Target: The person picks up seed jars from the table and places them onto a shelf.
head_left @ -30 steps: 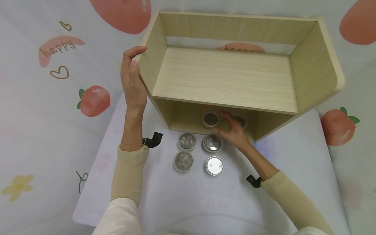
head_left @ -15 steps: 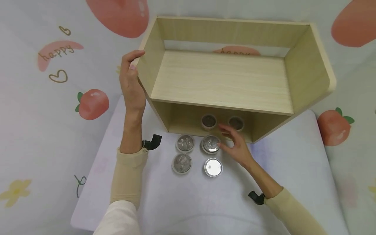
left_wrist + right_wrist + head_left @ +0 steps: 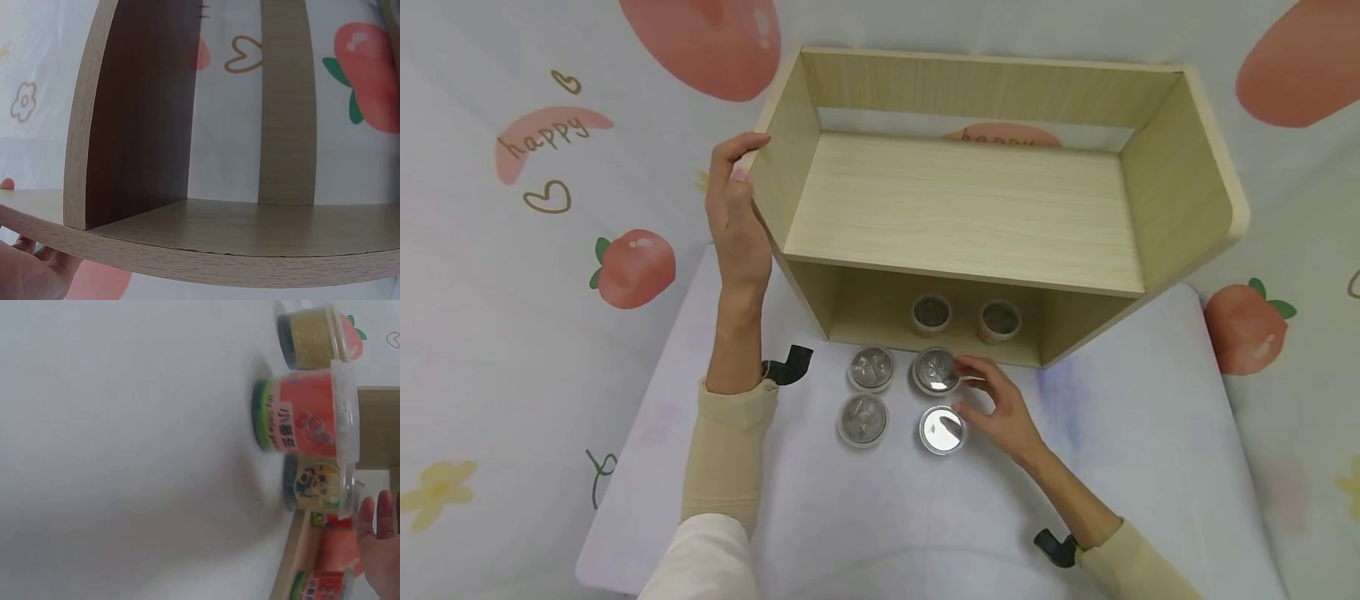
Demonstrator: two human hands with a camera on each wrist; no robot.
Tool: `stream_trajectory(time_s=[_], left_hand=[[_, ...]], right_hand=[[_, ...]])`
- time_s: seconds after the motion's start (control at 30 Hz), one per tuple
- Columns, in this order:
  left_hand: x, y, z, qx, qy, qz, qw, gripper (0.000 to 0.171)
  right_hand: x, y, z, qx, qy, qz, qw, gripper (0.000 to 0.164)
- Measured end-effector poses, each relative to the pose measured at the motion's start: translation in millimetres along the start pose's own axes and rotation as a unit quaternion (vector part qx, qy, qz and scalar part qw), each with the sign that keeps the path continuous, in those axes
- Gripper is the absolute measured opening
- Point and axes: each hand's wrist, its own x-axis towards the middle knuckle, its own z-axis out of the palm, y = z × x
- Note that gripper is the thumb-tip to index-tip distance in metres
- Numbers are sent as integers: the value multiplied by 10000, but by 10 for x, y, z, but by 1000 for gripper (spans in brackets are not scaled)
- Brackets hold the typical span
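Observation:
My left hand [image 3: 739,221] grips the left side panel of a pale wooden shelf [image 3: 977,208]; in the left wrist view its fingers [image 3: 47,265] reach behind the panel [image 3: 206,265]. On the table, several small lidded tubs stand in two rows: back left [image 3: 872,367], back right [image 3: 936,371], front left [image 3: 862,419] and front right [image 3: 942,429]. Beside the right-hand pair is my right hand [image 3: 1003,417], fingers loosely bent, holding nothing. The right wrist view shows a red-labelled tub [image 3: 306,412] between yellow-labelled ones [image 3: 315,337].
Two more tubs, one left [image 3: 931,312] and one right [image 3: 999,320], stand inside the lower compartment. The shelf's upper board lies over them. A pale cloth covers the table [image 3: 865,517], and a fruit-printed curtain [image 3: 550,333] hangs behind and around it.
My right hand has drawn back out of the lower compartment toward the front-right tub, uncovering the right tub inside. My left hand keeps its grip on the panel. The view has shifted slightly.

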Motion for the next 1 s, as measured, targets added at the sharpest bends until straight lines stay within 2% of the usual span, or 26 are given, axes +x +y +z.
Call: stream_trajectory(time_s=[0.27,0.5,0.6,0.83,1.0], left_hand=[[-25,-21,3,-137,-6,-25,9999,41],[-18,-25,-28,-34,-19,-30,10000,41],[-10,-19,-35,-67,19,-2,10000,41],[-2,-8,-14,-84,-53,82,9999,41],[-2,-13,-19,-34,-26,47,10000,42]], right_hand=[[-203,70,40,171,-2,161,9997,61],[-348,362,96,139,-64,37,9999,67],[-388,409,119,105,-64,102,9999,66],[-407,121,173,-82,-26,350,9994,58],[-428,152,177,-243,-126,281,9992,58]])
